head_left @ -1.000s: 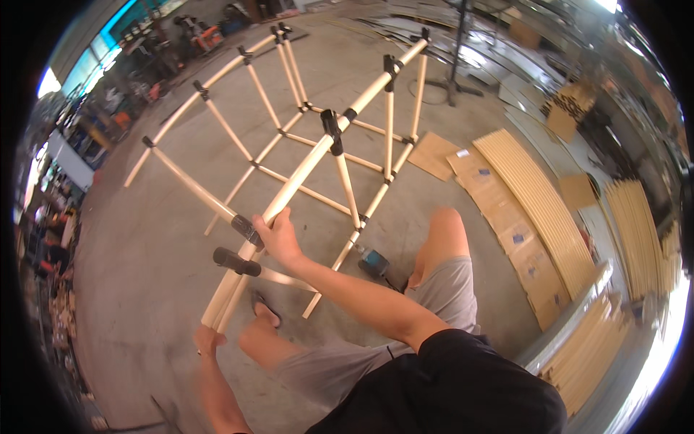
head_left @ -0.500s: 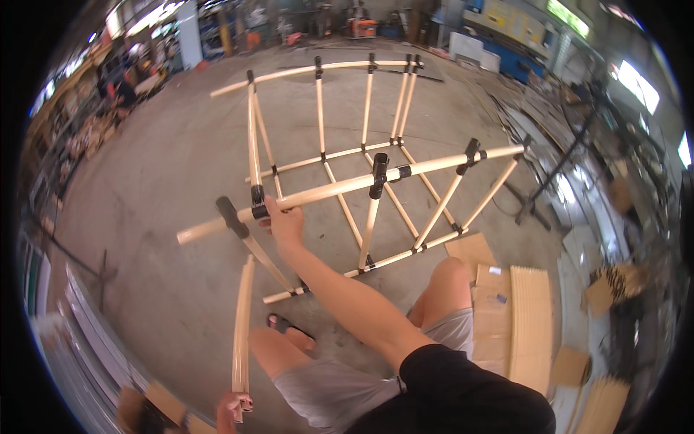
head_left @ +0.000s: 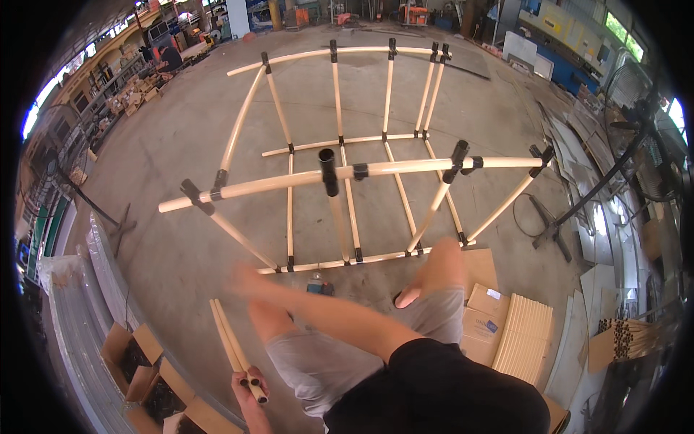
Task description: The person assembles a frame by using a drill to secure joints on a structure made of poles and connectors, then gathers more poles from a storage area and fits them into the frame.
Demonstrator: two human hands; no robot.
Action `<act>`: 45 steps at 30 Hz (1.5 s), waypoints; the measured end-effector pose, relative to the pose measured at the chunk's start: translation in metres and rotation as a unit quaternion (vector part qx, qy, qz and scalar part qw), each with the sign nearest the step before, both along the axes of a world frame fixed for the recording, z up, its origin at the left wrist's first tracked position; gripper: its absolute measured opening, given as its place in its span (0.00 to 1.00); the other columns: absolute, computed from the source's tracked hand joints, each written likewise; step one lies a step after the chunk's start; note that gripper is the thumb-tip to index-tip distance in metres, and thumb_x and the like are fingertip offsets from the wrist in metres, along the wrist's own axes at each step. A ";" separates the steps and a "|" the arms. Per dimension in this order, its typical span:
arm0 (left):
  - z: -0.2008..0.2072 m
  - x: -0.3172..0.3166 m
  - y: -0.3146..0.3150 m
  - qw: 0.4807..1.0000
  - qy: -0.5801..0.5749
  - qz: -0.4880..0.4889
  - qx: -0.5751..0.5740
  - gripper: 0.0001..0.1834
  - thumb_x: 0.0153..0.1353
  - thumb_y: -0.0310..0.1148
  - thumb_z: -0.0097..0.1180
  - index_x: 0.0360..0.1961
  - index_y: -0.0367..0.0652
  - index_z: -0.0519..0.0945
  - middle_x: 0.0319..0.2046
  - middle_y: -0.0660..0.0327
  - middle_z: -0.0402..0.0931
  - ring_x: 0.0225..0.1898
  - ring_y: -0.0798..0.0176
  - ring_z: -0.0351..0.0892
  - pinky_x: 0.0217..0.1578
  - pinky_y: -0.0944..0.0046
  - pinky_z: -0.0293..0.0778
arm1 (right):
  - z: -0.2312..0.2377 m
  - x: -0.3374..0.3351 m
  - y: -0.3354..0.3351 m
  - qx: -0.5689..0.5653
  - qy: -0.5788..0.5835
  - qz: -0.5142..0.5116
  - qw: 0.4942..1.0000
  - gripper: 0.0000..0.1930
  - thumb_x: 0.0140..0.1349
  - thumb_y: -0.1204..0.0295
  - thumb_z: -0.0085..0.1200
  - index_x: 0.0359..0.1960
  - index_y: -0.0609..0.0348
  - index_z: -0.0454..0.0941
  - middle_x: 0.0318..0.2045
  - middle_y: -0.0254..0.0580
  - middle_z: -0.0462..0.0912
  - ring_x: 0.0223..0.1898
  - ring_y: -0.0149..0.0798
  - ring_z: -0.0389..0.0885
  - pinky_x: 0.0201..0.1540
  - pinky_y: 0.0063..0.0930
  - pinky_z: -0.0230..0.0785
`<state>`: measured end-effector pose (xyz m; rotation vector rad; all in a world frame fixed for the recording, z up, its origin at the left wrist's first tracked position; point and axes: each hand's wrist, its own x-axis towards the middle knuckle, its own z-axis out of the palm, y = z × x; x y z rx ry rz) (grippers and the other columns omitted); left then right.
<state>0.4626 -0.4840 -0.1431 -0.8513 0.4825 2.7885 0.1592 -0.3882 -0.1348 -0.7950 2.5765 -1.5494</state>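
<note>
At the lower left my left hand (head_left: pixel 249 387) is closed around the near end of a small bundle of cream tubes (head_left: pixel 228 334) with hollow, dark-rimmed ends. My right hand (head_left: pixel 246 281) is smeared by motion above the far end of those tubes, so its fingers cannot be read. In front of me stands a frame of cream tubes, its near top rail (head_left: pixel 271 185) running left to right. Black pipe joints link the tubes, among them an upright open-topped joint (head_left: pixel 328 172) and a joint (head_left: pixel 220 181) where a cross tube meets the rail.
A teal power tool (head_left: pixel 318 284) lies on the floor by the bottom rail. To my right are a cardboard box (head_left: pixel 481 325) and a stack of cream tubes (head_left: pixel 526 336). Open boxes of black parts (head_left: pixel 134 354) sit at lower left. Fans on stands (head_left: pixel 578 199) flank the frame.
My right hand has let go of the rail near its black joint and swung back toward the tubes in my left hand. Those tubes now tilt differently, and the view has shifted.
</note>
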 end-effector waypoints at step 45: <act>0.207 -0.258 0.273 0.662 0.335 -0.411 -0.530 0.23 0.62 0.38 0.62 0.53 0.37 0.73 0.32 0.59 0.83 0.36 0.63 0.83 0.41 0.66 0.77 | 0.256 -0.210 0.630 0.064 -0.102 0.068 0.990 0.13 0.63 0.64 0.56 0.41 0.61 0.80 0.24 0.38 0.80 0.26 0.29 0.77 0.30 0.22 0.66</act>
